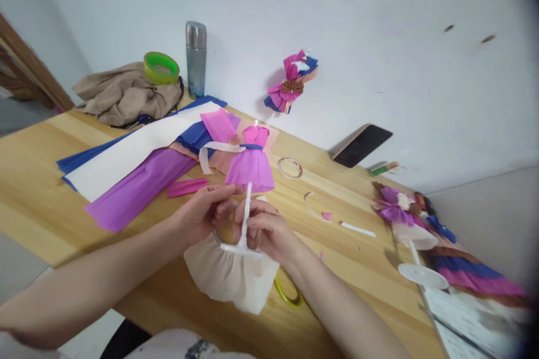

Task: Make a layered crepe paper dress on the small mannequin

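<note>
A miniature dress form (256,136) stands in front of me, in a pink bodice, blue waistband and purple crepe-paper skirt (251,173). My right hand (269,225) is closed around its white stand (246,210), just above the base. My left hand (213,206) is curled on the other side, fingertips at the skirt's hem; what its fingers hold, if anything, is hidden. A pale ribbon strip (221,147) trails leftward from the waist. Below the base lies a gathered cream crepe-paper piece (236,277), partly covered by my hands.
Crepe-paper sheets (138,190) spread over the table's left side. Behind them are a brown cloth (126,92), green tape roll (161,67) and flask (196,61). Yellow scissor handles (288,293) lie near my right forearm. A phone (362,145) leans on the wall; another dressed form (415,241) stands right.
</note>
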Available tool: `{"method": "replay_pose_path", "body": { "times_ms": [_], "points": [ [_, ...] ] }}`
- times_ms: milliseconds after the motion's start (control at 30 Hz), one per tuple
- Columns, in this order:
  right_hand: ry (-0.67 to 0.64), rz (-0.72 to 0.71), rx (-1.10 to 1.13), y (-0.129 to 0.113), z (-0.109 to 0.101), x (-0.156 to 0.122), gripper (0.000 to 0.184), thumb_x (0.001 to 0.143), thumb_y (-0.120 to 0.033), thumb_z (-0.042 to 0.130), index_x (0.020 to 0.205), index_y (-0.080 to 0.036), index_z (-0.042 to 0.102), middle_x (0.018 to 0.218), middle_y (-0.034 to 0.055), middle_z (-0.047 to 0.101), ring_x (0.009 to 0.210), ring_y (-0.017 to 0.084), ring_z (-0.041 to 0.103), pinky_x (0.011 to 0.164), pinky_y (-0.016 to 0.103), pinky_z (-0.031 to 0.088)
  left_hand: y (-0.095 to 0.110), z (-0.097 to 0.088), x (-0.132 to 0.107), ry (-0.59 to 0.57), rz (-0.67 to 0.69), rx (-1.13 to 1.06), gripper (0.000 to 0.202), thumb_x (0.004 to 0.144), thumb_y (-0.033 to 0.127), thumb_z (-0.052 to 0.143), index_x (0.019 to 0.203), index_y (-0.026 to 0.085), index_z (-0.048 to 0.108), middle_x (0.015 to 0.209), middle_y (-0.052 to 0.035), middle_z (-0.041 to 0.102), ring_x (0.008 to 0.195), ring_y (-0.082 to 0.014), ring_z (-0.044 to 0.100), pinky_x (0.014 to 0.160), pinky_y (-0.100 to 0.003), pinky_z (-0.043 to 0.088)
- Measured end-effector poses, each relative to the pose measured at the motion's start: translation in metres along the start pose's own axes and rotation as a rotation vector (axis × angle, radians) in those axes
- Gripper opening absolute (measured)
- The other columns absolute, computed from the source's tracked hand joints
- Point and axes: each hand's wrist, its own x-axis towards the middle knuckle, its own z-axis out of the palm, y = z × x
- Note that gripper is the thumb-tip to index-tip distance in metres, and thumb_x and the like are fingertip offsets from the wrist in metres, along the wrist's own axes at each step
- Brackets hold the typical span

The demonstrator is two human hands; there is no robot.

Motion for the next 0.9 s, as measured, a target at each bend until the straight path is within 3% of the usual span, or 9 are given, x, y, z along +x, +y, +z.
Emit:
{"method": "replay_pose_path", "body": {
  "times_ms": [133, 267, 467, 767, 900],
  "points": [
    [-0.005, -0.011, -0.137, 0.003, 0.004, -0.001, 0.013, 0.059, -0.017, 0.06, 0.072, -0.016, 0.064, 0.059, 0.0031, 0.07, 0.037, 0.007, 0.047, 0.037, 0.017, 0.034, 0.002, 0.005, -0.007, -0.042, -0.018, -0.08, 0.022, 0.071, 0.031, 0.076, 0.071, 0.013, 0.063, 0.043, 0.0077, 0.034, 0.04, -0.0037, 0.025, 0.038, -0.016, 0.017],
    [-0.019, -0.018, -0.23, 0.006, 0.005, -0.003, 0.011, 0.06, -0.017, 0.059, 0.07, -0.017, 0.064, 0.062, 0.0024, 0.07, 0.04, 0.008, 0.049, 0.039, 0.018, 0.035, 0.001, 0.008, -0.012, -0.011, -0.003, -0.128, 0.037, 0.071, 0.03, 0.077, 0.054, 0.014, 0.048, 0.044, 0.0069, 0.034, 0.04, -0.0028, 0.026, 0.038, -0.015, 0.02],
    [0.008, 0.012, -0.308, 0.005, 0.004, -0.004, 0.015, 0.058, -0.015, 0.055, 0.07, -0.017, 0.063, 0.062, 0.0023, 0.07, 0.041, 0.009, 0.05, 0.04, 0.019, 0.036, -0.004, 0.007, -0.013, -0.054, 0.009, -0.133, 0.047, 0.073, 0.037, 0.074, 0.047, 0.015, 0.041, 0.041, 0.0054, 0.035, 0.038, -0.003, 0.029, 0.037, -0.016, 0.027],
    [0.047, 0.012, -0.354, -0.001, 0.011, -0.005, 0.017, 0.056, -0.014, 0.052, 0.068, -0.017, 0.065, 0.062, 0.0017, 0.069, 0.042, 0.009, 0.051, 0.04, 0.02, 0.037, -0.005, 0.01, -0.017, -0.098, 0.021, -0.159, 0.047, 0.07, 0.04, 0.074, 0.041, 0.017, 0.045, 0.038, 0.0039, 0.037, 0.035, -0.0095, 0.04, 0.039, -0.026, 0.041],
    [0.073, -0.031, -0.411, -0.005, 0.015, -0.005, 0.014, 0.056, -0.014, 0.05, 0.062, -0.017, 0.062, 0.061, 0.0, 0.065, 0.042, 0.008, 0.049, 0.041, 0.02, 0.036, -0.001, 0.008, -0.019, -0.096, 0.032, -0.148, 0.048, 0.071, 0.038, 0.074, 0.041, 0.017, 0.043, 0.039, 0.004, 0.035, 0.038, -0.0079, 0.036, 0.039, -0.023, 0.038]
  ]
}}
